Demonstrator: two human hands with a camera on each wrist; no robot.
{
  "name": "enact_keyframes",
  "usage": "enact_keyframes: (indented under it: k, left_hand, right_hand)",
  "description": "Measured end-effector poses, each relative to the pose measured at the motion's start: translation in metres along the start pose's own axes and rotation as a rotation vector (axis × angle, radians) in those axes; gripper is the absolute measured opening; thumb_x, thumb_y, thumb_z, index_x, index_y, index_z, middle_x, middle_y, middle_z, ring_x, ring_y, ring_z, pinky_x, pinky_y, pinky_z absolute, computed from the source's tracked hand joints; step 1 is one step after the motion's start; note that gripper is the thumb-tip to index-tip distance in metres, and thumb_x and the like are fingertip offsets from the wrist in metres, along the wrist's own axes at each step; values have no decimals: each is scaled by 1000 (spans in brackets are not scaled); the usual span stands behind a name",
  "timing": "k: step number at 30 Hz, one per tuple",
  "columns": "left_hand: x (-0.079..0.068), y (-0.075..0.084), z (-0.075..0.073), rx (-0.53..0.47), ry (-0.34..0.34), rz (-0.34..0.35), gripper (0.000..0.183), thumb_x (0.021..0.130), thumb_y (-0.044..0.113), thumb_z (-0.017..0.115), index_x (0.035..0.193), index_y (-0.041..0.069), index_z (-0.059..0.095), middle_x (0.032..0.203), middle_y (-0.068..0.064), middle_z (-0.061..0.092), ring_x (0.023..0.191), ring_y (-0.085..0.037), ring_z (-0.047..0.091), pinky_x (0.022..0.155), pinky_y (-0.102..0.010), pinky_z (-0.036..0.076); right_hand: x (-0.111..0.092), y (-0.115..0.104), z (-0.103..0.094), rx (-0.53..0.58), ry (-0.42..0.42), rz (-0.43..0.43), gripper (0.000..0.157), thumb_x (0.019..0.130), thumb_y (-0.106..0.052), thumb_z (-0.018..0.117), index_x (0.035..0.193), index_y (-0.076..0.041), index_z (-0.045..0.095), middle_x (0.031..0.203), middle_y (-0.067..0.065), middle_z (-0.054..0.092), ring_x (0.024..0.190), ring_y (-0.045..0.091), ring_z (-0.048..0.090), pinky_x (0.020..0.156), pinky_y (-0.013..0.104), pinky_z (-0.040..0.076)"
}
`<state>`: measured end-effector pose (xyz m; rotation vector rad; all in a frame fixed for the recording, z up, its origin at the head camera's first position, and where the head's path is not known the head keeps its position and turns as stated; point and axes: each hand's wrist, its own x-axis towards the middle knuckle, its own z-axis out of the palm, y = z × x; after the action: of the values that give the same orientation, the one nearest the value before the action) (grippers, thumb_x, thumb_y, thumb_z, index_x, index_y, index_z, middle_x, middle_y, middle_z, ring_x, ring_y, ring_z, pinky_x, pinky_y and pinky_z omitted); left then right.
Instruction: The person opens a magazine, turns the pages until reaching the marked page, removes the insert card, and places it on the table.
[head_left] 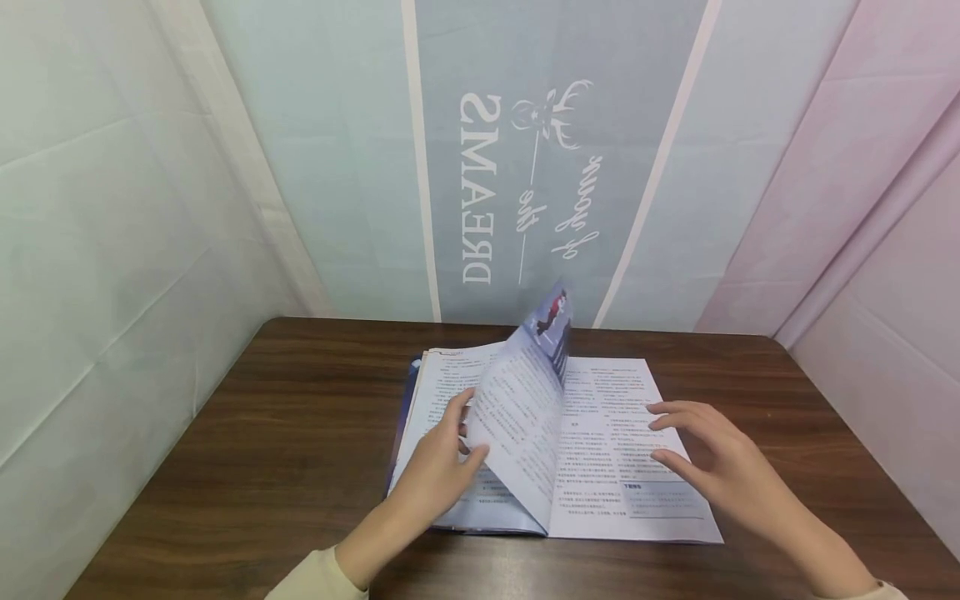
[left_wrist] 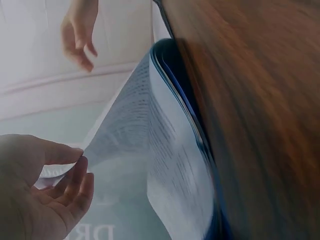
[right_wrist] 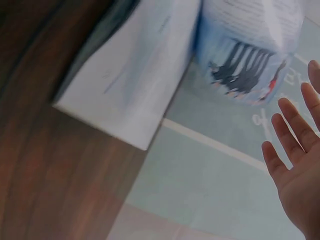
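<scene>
An open magazine point(head_left: 600, 450) with printed text lies on the table. One of its pages point(head_left: 521, 408) stands raised from the middle fold, leaning left, its far corner bearing a coloured picture point(right_wrist: 245, 72). My left hand point(head_left: 446, 458) pinches the edge of that page between thumb and fingers, as the left wrist view point(left_wrist: 55, 185) also shows. Over the right-hand side of the magazine hovers my right hand point(head_left: 720, 462), fingers loosely bent and holding nothing. In the right wrist view its fingers point(right_wrist: 292, 130) are spread apart from the paper.
The dark wooden table point(head_left: 300, 433) extends on both sides of the magazine. Behind it hangs a pale curtain point(head_left: 360, 167) with mirrored lettering, and light fabric walls point(head_left: 112, 250) stand at left and right.
</scene>
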<state>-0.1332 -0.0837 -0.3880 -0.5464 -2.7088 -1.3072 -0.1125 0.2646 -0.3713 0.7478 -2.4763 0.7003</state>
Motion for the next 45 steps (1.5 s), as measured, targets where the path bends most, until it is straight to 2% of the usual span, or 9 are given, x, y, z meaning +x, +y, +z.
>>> enact_keyframes:
  k: [4,11,15,21,24,28,34,39,45]
  left_hand:
    - [-5,-10,-5,13,0,-41,79,86,2,74,150,-1,26,124,-24,61,87,-20,63,66,-30,51]
    - [-10,-24,-13,29,46,-64,78,87,2,73,150,6,28,130,-29,58,106,-33,64,78,-44,54]
    - [-13,-31,-18,26,59,-70,76,87,2,73,150,9,30,130,-29,58,115,-39,60,84,-50,54]
    - [-17,-41,-26,36,56,-75,73,87,1,74,148,11,35,124,-22,64,110,-31,63,85,-47,53]
    - [-18,-44,-29,42,30,-83,73,87,1,74,148,9,34,124,-22,63,110,-29,63,86,-47,53]
    - [-20,-49,-33,61,-12,-94,75,87,2,74,149,7,31,129,-27,59,116,-35,60,91,-51,51]
    - [-23,-55,-38,124,-63,-95,80,85,3,77,150,4,31,127,-26,59,114,-35,61,91,-51,52]
    - [-25,-62,-40,180,-125,-110,81,82,6,80,149,3,33,128,-24,60,111,-30,62,90,-48,52]
    - [-27,-70,-41,217,-194,-122,74,83,12,81,145,2,41,135,-23,56,118,-32,59,95,-50,49]
  right_hand:
    - [-10,6,0,-5,-29,41,52,67,1,87,109,-23,66,119,1,64,119,-2,48,100,3,28]
    - [-29,20,4,-40,-91,101,45,71,-8,88,108,-22,68,117,-2,65,113,-4,51,98,0,25]
    - [-39,27,7,-70,-118,131,42,70,-11,89,106,-22,69,115,-3,67,109,2,55,96,-1,26]
    - [-50,38,8,-100,-163,177,45,68,-13,90,106,-22,69,116,0,68,105,17,62,93,-2,27]
    - [-55,45,8,-92,-201,216,45,69,-17,90,109,-21,70,117,0,68,106,21,63,91,-2,26]
    - [-61,53,8,-58,-238,238,46,70,-22,90,111,-23,70,117,-2,68,109,13,61,91,-2,26]
    - [-69,64,10,2,-241,185,50,67,-22,91,113,-24,70,117,-2,68,112,-5,52,92,-2,26]
    - [-73,71,13,36,-244,152,52,67,-24,91,114,-25,69,120,3,67,115,-9,47,93,-1,26]
    - [-76,76,14,67,-262,152,54,66,-28,90,116,-24,68,127,10,64,121,-13,40,94,-2,24]
